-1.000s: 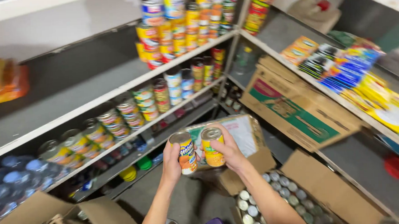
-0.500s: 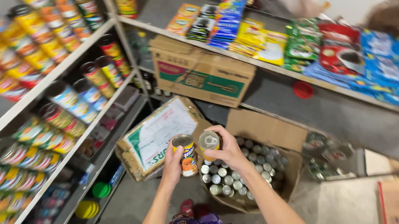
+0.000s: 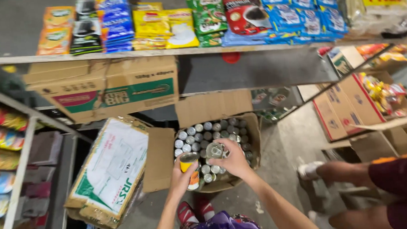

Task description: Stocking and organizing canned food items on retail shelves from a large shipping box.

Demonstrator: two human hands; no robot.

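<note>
My left hand (image 3: 182, 177) grips a yellow-and-orange labelled can (image 3: 189, 167), held upright just over the near left corner of an open cardboard box (image 3: 252, 136). My right hand (image 3: 233, 159) holds a second can (image 3: 214, 150) with its silver top facing up, above the box. The box on the floor is packed with several silver-topped cans (image 3: 199, 133) standing in rows.
A tilted cardboard box with a white label (image 3: 112, 169) leans left of the can box. Shelves above carry a large carton (image 3: 106, 86) and snack packets (image 3: 163, 24). Cans line the left rack (image 3: 3, 137). Another person's legs (image 3: 366, 185) are at the right, beside more cartons (image 3: 349, 103).
My view has swung right from the can rack to the floor box. Both hands, each still holding a can, have come down over the open box of cans.
</note>
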